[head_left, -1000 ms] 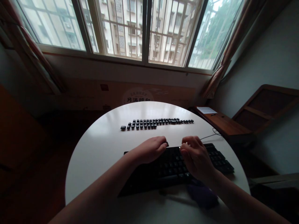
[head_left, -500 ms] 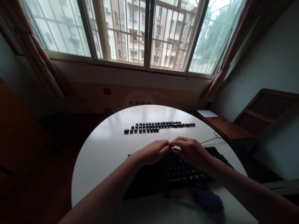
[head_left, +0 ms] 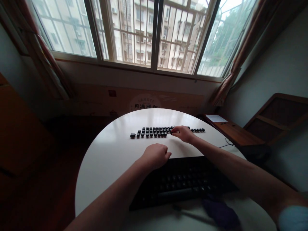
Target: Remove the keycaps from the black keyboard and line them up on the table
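Barred window (head_left: 154, 38), spanning the upper background. Round white table (head_left: 106, 160), directly in front and below. Low wooden stand (head_left: 231, 131), right of the table, with a white sheet of paper (head_left: 216, 118) on top. Black keyboard (head_left: 179, 183), lying across the near half of the table, partly hidden by both forearms; keys distinct mainly in the middle, elsewhere too dark to read. Crumpled purple cloth (head_left: 220, 211), near the keyboard's closer edge, toward the right. Left hand (head_left: 156, 155), at the keyboard's far left edge, fingers curled closed; contents, and contact with the keyboard, impossible to tell. Right hand (head_left: 183, 133), extended past the keyboard, thumb and fingertips pinched on a single dark keycap (head_left: 171, 132). Thin-handled tool (head_left: 197, 215), blurred, on the near side of the keyboard, dark at one end. Loose black keycaps (head_left: 154, 132), in rows on the far half of the table, well apart from the keyboard; wider piece at left, smaller pieces at right, some hidden behind the right hand. Pinched keycap, just beside the right end of the nearest row.
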The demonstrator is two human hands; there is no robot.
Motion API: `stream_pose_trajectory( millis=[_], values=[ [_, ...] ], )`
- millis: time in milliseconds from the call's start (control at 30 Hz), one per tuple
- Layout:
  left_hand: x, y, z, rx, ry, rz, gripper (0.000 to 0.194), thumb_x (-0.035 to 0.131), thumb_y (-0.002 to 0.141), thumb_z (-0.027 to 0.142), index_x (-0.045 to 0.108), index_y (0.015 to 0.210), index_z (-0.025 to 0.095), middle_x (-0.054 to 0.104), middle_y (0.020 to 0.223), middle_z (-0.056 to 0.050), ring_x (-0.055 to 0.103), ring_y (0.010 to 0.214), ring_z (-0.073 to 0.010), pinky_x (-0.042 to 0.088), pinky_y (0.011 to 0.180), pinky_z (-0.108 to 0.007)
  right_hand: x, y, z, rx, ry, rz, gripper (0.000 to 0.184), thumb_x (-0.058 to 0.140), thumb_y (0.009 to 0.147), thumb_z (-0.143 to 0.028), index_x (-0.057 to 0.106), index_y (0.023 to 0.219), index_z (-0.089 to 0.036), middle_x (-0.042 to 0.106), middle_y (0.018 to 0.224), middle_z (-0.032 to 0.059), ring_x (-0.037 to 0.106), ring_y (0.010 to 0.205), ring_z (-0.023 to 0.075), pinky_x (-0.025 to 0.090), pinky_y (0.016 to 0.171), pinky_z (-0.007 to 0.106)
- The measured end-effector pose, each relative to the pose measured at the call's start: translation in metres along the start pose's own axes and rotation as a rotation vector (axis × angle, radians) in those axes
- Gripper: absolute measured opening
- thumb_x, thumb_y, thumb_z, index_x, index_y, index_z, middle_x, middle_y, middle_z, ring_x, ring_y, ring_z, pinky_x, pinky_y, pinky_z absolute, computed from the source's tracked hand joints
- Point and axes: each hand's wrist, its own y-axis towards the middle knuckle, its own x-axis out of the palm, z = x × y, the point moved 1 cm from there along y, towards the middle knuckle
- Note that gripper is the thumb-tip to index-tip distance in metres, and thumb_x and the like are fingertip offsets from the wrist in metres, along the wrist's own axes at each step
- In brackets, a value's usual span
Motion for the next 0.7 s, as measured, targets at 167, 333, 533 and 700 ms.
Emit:
stream_pose_trajectory(
  millis=[167, 333, 533, 700],
  values=[
    [0.002, -0.002, 0.0, 0.019, 0.048, -0.067, 0.037, 0.047, 0.089, 0.045, 0.07, 0.078, 0.017, 0.069, 0.079, -0.01, 0.065, 0.076, -0.0255, 0.047, 0.066, -0.033, 0.021, 0.02, 0.012, 0.012, -0.019, -0.016, 0.02, 0.069, 0.08, -0.022, 0.077, 0.098, -0.021, 0.077, 0.095, 0.004, 0.07, 0.088, 0.0203, 0.051, 0.08, 0.028],
    [-0.001, -0.003, 0.002, 0.025, 0.03, -0.082, 0.039, 0.046, 0.09, 0.045, 0.069, 0.076, 0.017, 0.068, 0.077, -0.01, 0.064, 0.073, -0.025, 0.048, 0.067, -0.033, 0.027, 0.021, 0.015, 0.01, -0.019, -0.018, 0.021, 0.069, 0.079, -0.023, 0.077, 0.099, -0.023, 0.077, 0.095, 0.0038, 0.071, 0.088, 0.0209, 0.052, 0.08, 0.028],
    [-0.001, -0.003, 0.002, 0.043, 0.058, -0.049, 0.038, 0.046, 0.089, 0.045, 0.069, 0.08, 0.017, 0.069, 0.081, -0.012, 0.065, 0.077, -0.0269, 0.048, 0.067, -0.035, 0.022, 0.015, 0.003, -0.004, -0.02, 0.023, 0.024, 0.071, 0.078, -0.021, 0.076, 0.101, -0.021, 0.076, 0.088, 0.0039, 0.07, 0.08, 0.0197, 0.051, 0.074, 0.027],
    [-0.003, -0.003, 0.003, 0.053, 0.058, -0.043, 0.04, 0.044, 0.091, 0.046, 0.07, 0.082, 0.017, 0.069, 0.081, -0.011, 0.064, 0.077, -0.0266, 0.047, 0.067, -0.035, -0.018, -0.016, -0.019, -0.092, 0.069, 0.197, 0.025, 0.056, 0.092, -0.033, 0.075, 0.097, -0.018, 0.072, 0.096, 0.0085, 0.067, 0.089, 0.0211, 0.05, 0.083, 0.031]
  ],
)
